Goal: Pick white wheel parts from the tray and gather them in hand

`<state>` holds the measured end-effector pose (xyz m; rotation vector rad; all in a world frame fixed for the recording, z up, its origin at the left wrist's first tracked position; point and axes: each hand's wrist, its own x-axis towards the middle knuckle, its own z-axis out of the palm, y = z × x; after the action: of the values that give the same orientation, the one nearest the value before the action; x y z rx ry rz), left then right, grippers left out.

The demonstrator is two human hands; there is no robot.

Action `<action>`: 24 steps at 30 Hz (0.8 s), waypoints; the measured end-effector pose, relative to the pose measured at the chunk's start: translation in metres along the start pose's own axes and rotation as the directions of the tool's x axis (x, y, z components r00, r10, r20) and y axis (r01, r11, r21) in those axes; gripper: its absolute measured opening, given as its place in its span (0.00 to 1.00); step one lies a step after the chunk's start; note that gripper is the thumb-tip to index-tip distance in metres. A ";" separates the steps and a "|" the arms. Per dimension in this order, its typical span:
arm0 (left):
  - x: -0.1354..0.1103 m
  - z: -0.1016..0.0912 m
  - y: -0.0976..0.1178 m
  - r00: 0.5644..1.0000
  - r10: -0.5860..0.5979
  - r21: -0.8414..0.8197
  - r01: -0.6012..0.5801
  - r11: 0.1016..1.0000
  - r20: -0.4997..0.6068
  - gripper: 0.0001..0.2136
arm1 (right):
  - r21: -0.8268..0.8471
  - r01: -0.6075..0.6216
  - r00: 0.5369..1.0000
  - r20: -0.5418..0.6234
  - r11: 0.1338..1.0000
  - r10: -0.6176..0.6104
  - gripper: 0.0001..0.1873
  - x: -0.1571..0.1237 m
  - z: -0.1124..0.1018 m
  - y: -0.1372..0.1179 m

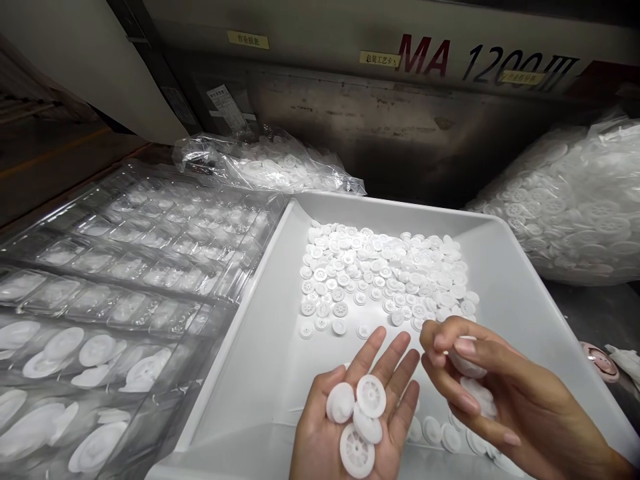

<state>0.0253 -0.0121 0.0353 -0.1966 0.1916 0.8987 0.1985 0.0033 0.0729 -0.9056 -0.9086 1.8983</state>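
Note:
My left hand point(357, 417) lies palm up over the near part of a white tray point(260, 347), fingers stretched, with several white plastic wheels point(371, 396) resting on the palm. My right hand point(493, 393) is beside it to the right, fingers curled round a stack of white wheels point(465, 365). A heap of small white wheels point(385, 273) fills the far part of the tray, and more wheels point(440, 437) lie under my hands.
Clear plastic blister trays point(125, 267) with moulded pockets lie to the left, the near pockets holding white wheels point(97, 350). A clear bag of wheels point(270, 163) sits behind the tray, and a large bag point(575, 200) at right. A grey machine panel point(400, 100) stands behind.

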 end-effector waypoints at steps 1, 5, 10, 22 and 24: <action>0.000 0.000 -0.001 1.000 -0.004 -0.002 0.004 1.000 -0.003 0.23 | -0.038 0.033 0.999 0.002 0.999 -0.033 0.13 -0.001 0.000 0.001; 0.000 0.003 -0.001 1.000 0.009 -0.012 -0.009 1.000 -0.003 0.22 | -0.631 0.354 0.929 0.156 0.690 -0.335 0.15 -0.002 0.004 0.006; -0.003 0.008 0.002 0.999 -0.052 0.024 0.052 0.998 -0.016 0.23 | -0.902 0.430 0.851 0.419 -0.038 -0.316 0.16 -0.006 0.012 0.019; -0.002 0.004 0.001 0.997 -0.065 0.022 0.064 0.998 0.030 0.23 | -0.864 0.388 0.756 0.498 -0.322 -0.424 0.14 -0.007 0.019 0.013; -0.003 0.005 0.002 0.997 -0.070 0.027 0.070 0.997 0.015 0.23 | -0.881 0.381 0.783 0.469 -0.281 -0.408 0.15 -0.009 0.024 0.020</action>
<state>0.0224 -0.0121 0.0405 -0.1705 0.1809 0.8277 0.1746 -0.0186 0.0694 -1.1100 -2.4180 0.1361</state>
